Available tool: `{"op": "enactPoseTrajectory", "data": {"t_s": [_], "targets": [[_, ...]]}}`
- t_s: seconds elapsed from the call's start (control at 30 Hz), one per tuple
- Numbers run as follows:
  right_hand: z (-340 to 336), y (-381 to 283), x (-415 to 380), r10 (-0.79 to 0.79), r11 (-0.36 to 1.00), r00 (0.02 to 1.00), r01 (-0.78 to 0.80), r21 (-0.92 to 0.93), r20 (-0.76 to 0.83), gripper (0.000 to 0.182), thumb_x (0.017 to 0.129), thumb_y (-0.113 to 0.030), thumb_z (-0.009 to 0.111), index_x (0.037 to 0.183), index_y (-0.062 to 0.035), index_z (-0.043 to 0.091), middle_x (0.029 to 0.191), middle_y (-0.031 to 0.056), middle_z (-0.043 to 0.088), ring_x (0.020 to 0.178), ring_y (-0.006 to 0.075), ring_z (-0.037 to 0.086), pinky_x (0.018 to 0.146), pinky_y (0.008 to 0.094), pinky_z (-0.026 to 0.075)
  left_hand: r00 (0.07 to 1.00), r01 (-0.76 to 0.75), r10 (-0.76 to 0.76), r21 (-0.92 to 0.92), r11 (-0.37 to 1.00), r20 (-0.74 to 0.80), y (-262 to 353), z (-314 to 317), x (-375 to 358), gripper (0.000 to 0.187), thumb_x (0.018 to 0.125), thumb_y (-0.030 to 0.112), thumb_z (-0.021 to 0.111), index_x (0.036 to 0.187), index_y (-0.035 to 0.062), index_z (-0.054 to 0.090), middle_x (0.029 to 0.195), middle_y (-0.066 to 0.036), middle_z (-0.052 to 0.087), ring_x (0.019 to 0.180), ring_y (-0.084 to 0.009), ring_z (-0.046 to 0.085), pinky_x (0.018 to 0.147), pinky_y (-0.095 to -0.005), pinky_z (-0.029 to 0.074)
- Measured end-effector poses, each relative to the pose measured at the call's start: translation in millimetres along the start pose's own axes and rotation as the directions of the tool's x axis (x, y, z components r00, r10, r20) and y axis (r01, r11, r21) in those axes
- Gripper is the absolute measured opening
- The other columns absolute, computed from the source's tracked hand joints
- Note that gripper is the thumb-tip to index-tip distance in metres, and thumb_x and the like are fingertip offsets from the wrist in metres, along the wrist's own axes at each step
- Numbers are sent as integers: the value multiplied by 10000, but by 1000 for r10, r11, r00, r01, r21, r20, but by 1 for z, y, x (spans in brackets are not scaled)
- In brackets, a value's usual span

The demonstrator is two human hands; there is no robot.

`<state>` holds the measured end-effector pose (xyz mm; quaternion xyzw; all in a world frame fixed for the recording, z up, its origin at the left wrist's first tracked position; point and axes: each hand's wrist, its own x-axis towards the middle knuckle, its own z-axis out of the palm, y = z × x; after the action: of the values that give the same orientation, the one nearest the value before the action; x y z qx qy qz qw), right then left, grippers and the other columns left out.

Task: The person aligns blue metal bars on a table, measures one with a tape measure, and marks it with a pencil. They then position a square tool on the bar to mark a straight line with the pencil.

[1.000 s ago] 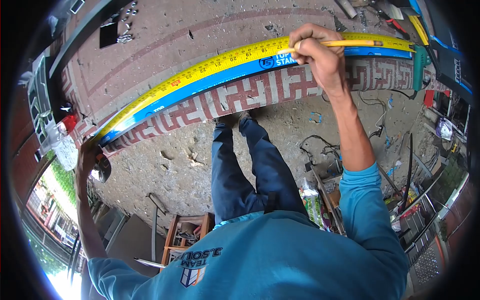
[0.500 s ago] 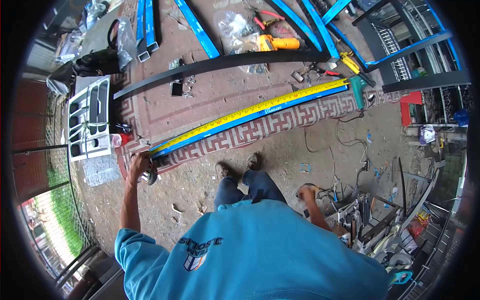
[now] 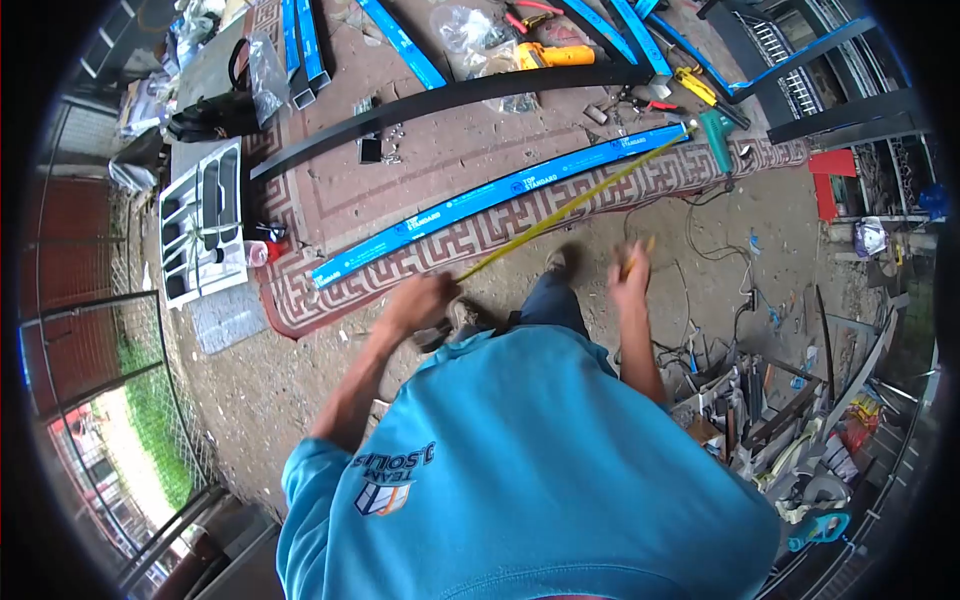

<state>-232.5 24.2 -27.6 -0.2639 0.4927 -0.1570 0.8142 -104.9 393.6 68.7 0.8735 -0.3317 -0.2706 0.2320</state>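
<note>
My left hand (image 3: 418, 303) is closed around a tape measure, whose case is mostly hidden under the fingers. Its yellow blade (image 3: 560, 213) runs slantwise from that hand to the far right end of a blue-wrapped metal bar (image 3: 470, 208). The bar lies along the near edge of a patterned carpet (image 3: 520, 250) and is marked "TOP STANDARD". Held in front of my right knee, my right hand (image 3: 630, 275) grips a thin yellow-orange stick that looks like a pencil (image 3: 649, 244). Beside the bar's right end rests a green power tool (image 3: 716, 140).
A long black bar (image 3: 450, 100) crosses the carpet behind. Near it lie a yellow power tool (image 3: 555, 56) and pliers (image 3: 530, 18). On the left is a white cutlery tray (image 3: 205, 225); at right, cords (image 3: 700, 245) trail toward piled scrap metal (image 3: 745, 390).
My left hand has come right and nearer my body, drawing the blade off the bar at its near end. My right hand has risen forward, the yellow-orange stick now visible in it.
</note>
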Motion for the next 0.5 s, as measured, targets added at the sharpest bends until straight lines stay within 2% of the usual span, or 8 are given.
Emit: {"op": "enactPoseTrajectory", "data": {"t_s": [0.03,0.1,0.2,0.27,0.37,0.4,0.47,0.5], "targets": [[27,-25,10,20,1000,950,-22,5,311,391,896,-482,475,1025,-117,527,928,94,629,427,108,430,389,209,303,1000,-19,20,-51,998,23,29,9,27,230,870,257,492,875,47,584,706,-210,593,659,-388,586,587,-468,444],[78,-68,12,-102,994,923,105,12,371,378,892,-502,461,946,-138,546,967,89,638,395,76,358,374,205,258,996,-87,89,-78,993,20,71,33,79,231,858,274,513,911,58,577,709,-206,597,658,-384,590,594,-473,449],[99,-127,32,-238,969,914,246,17,328,203,929,-280,493,1058,-135,553,901,74,618,392,54,343,376,205,259,984,-177,176,-240,954,-27,134,47,132,248,858,296,534,962,73,567,695,-211,589,642,-385,586,593,-486,443],[115,-157,-10,-109,955,773,257,-150,625,187,928,-187,497,1091,-115,553,859,55,607,426,45,351,377,197,257,979,-197,171,-302,933,-110,167,50,153,264,890,318,508,963,69,559,674,-210,576,637,-380,587,579,-479,432],[128,-142,0,90,823,807,270,-500,584,267,920,-228,507,1118,-55,549,882,34,603,572,46,492,476,198,375,979,8,-138,-643,766,-152,197,47,169,357,953,355,407,967,31,555,699,-208,605,671,-403,577,600,-448,452],[133,-132,6,115,723,858,273,-634,501,291,913,-239,511,1114,-34,555,857,10,590,617,52,519,518,211,402,955,11,-229,-754,657,-186,196,57,176,409,952,377,421,915,-10,549,671,-185,592,621,-318,588,589,-407,449],[79,-72,104,682,655,537,-147,-741,497,349,919,-305,493,1136,-37,546,950,-6,590,781,78,563,643,223,454,823,-294,-450,-937,187,-348,198,91,197,477,946,422,426,824,-30,518,675,-129,577,636,-186,553,588,-371,438],[95,-68,69,675,714,361,-97,-694,644,392,922,-353,476,1160,-46,531,1037,-3,571,921,99,540,777,251,452,828,68,-534,-914,400,-172,193,70,185,468,942,411,450,862,-42,538,718,-91,570,712,-119,524,632,-319,454]]}}
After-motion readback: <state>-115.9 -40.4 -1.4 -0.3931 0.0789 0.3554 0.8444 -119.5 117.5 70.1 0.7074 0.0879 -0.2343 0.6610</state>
